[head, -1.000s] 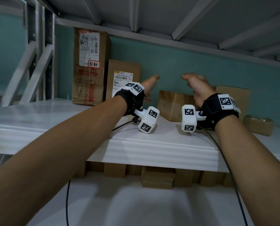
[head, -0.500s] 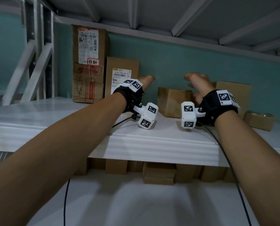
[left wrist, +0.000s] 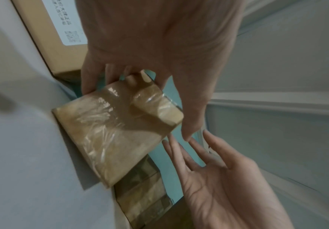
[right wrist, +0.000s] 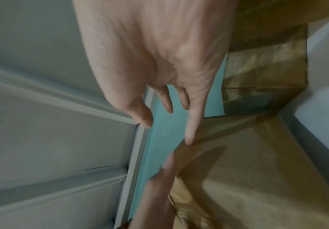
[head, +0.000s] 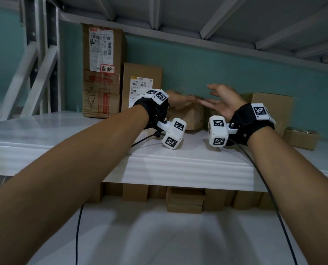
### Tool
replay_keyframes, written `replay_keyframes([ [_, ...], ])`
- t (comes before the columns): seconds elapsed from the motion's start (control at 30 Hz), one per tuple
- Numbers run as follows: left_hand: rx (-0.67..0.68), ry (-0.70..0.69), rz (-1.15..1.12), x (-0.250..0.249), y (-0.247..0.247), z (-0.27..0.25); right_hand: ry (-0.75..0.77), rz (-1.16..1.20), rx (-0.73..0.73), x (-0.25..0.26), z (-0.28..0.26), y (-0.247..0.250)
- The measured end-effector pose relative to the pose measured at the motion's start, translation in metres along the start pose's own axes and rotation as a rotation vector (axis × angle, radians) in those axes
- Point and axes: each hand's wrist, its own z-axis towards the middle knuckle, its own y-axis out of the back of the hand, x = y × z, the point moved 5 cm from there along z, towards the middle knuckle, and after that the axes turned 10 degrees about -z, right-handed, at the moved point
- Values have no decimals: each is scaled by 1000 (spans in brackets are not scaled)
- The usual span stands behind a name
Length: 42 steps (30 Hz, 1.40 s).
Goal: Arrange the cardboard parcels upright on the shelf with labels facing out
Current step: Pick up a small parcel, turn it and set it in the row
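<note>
Teal painted wall (head: 226,73) across the upper middle of the frame. Grey ribbed metal underside of an upper deck (head: 197,14) along the top. White diagonal steel braces (head: 25,81) at upper left. Black cables (head: 264,180) at lower right and lower left.

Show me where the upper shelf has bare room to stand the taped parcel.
Bare shelf lies left of the tall labelled box, and along the front edge. Crowded: behind the taped parcel in the left hand, beside the plain box and small box.

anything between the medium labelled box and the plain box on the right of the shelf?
Yes: a small taped parcel, gripped by the left hand, with the open right hand beside it. Head view shows it.
</note>
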Motion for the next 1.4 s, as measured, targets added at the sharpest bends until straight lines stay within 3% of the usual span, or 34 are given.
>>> replay_keyframes([
  [0.2,-77,44,-177,5,7,5,62,53,99,2,-2,-10],
  [0.4,-52,76,-399,5,11,7,265,-287,-47,10,0,-7],
  [0.53,-109,53,-484,3,23,5,355,-364,3,12,-6,-9],
  [0.77,-88,86,-664,12,31,13,303,-432,9,8,-6,-4],
  [0.9,-71,34,-692,9,31,9,276,-423,-5,7,-7,-1],
  [1.03,-126,-59,-700,5,33,9,209,-455,-25,3,-6,1],
  [1.2,-191,-67,-738,5,33,16,172,-463,-42,1,-7,3],
  [1.4,-113,-107,-674,-2,29,12,166,-453,-28,-1,-6,2],
])
